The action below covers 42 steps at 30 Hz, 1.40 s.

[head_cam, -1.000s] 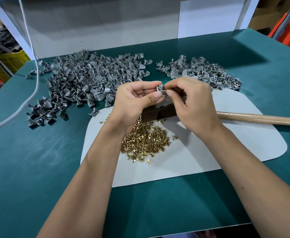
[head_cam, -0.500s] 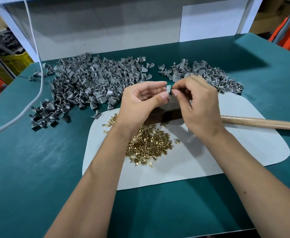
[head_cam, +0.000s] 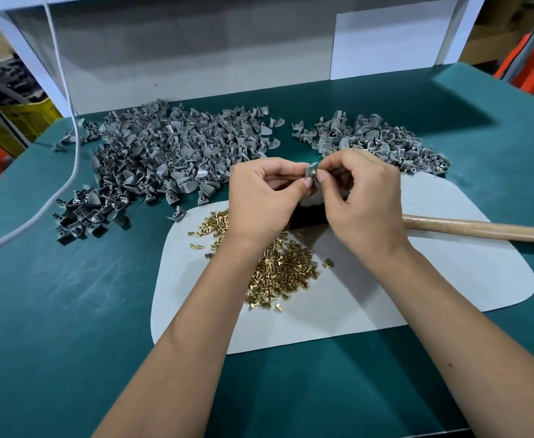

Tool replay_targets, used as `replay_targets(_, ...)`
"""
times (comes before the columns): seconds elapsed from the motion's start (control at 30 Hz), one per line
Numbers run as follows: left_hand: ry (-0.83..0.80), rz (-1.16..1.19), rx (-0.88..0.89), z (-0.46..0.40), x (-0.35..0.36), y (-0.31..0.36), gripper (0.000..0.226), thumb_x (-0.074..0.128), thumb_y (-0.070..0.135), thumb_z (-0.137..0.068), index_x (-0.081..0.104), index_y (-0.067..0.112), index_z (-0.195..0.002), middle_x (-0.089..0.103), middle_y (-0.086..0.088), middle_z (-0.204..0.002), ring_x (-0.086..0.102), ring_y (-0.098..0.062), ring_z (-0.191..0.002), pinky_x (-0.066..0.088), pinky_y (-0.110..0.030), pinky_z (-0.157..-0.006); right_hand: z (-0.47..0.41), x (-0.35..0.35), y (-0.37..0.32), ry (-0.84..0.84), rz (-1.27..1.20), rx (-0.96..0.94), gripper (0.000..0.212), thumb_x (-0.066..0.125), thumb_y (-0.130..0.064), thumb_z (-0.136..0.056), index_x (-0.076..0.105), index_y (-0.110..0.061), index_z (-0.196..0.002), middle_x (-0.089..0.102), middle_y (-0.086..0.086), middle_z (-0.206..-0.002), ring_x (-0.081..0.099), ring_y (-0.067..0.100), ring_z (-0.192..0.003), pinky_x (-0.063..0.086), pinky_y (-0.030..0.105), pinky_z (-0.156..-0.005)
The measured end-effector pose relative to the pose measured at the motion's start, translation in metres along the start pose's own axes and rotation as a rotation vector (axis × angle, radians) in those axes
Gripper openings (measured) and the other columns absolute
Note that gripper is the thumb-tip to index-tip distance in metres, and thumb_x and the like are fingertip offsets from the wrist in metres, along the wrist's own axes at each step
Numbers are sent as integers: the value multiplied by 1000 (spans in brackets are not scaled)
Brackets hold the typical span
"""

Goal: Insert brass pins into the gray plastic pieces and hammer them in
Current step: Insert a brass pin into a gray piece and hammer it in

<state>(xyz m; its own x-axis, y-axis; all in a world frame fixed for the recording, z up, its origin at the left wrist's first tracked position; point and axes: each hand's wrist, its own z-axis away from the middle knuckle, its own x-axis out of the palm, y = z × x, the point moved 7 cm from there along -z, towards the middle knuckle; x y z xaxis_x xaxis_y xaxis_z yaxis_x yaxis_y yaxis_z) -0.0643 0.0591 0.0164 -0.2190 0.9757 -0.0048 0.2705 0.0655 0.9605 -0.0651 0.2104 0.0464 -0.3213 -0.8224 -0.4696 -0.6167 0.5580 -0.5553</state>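
Observation:
My left hand (head_cam: pixel 264 197) pinches a small gray plastic piece (head_cam: pixel 309 171) above the white mat (head_cam: pixel 417 279). My right hand (head_cam: pixel 362 197) pinches a brass pin (head_cam: pixel 315 173) against that piece; the fingertips of both hands meet there. A heap of loose brass pins (head_cam: pixel 283 268) lies on the mat under my wrists. A big pile of gray pieces (head_cam: pixel 171 159) covers the table at the back left. A smaller pile of gray pieces (head_cam: pixel 385 140), some showing brass, lies at the back right. The hammer's wooden handle (head_cam: pixel 480 229) runs right from behind my right hand; its head is mostly hidden.
The green table (head_cam: pixel 69 311) stretches around the mat. A white cable (head_cam: pixel 69 153) hangs down and crosses the table's left side. A gray-and-white back panel (head_cam: pixel 227 58) stands behind the piles. Yellow and orange crates sit beyond the table's edges.
The hands stay together at the gray piece; the right fingers have shifted slightly and the brass pin now shows at the piece. The view has drifted a little.

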Motion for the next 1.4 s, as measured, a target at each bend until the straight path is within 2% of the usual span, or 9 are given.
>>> replay_targets(0.27,47,-115,17,3,5,5,23,76,-11,-80,78,11,-82,78,-7,-80,77,-21,-77,64,-37,-79,1,-1,-1,26,29,63,4,67,-3,-86,71,-4,-86,69,6,-83,63,21,-77,51,35,-73)
replay_targets(0.47,61,-237,54,3,7,5,20,76,-9,-80,77,11,-81,78,-4,-79,77,-19,-75,64,-42,-79,2,2,1,4,77,114,6,66,-1,-85,71,-5,-86,68,5,-83,54,15,-75,42,23,-71)
replay_targets(0.7,-7,-420,157,4,13,10,12,77,-2,-80,76,7,-88,76,-1,-81,74,-12,-74,63,-37,-77,1,1,4,6,68,151,9,67,-2,-83,74,-6,-86,72,6,-83,66,22,-76,55,40,-76)
replay_targets(0.8,-14,-498,222,6,16,15,15,79,2,-77,72,9,-88,73,2,-79,71,-12,-71,63,-37,-70,0,-1,5,14,34,156,9,68,-3,-82,76,-7,-86,73,4,-81,67,19,-75,56,36,-75)
replay_targets(0.9,61,-541,218,4,9,14,18,80,1,-77,73,13,-88,72,5,-79,70,-9,-71,62,-36,-72,-4,0,2,-81,-9,106,10,68,-8,-89,78,-9,-88,73,1,-81,64,13,-74,51,25,-73)
replay_targets(1.03,73,-591,179,1,1,13,37,80,7,-85,74,16,-120,76,1,-105,72,-12,-92,60,-36,-92,-18,-17,15,-127,20,90,18,63,-20,-98,77,-10,-91,70,-1,-78,60,15,-73,40,25,-68)
replay_targets(1.13,96,-671,181,-1,-4,16,45,78,11,-88,67,21,-131,75,5,-106,70,-9,-96,57,-35,-97,-26,-30,44,-301,187,180,19,65,-24,-97,75,-13,-86,69,3,-74,60,23,-71,34,27,-64)
replay_targets(1.3,25,-799,204,-4,-9,15,8,76,20,-90,74,23,-96,71,4,-102,63,-14,-102,54,-38,-94,-6,-32,79,-810,506,243,14,77,-35,-86,71,-25,-93,69,-6,-86,62,20,-83,42,27,-71)
replay_targets(1.4,-51,-824,200,-6,-7,9,6,78,23,-88,76,26,-93,72,6,-103,56,-16,-112,47,-37,-100,3,-27,78,-819,439,216,15,80,-29,-83,66,-30,-86,61,-14,-75,56,8,-70,40,24,-60)
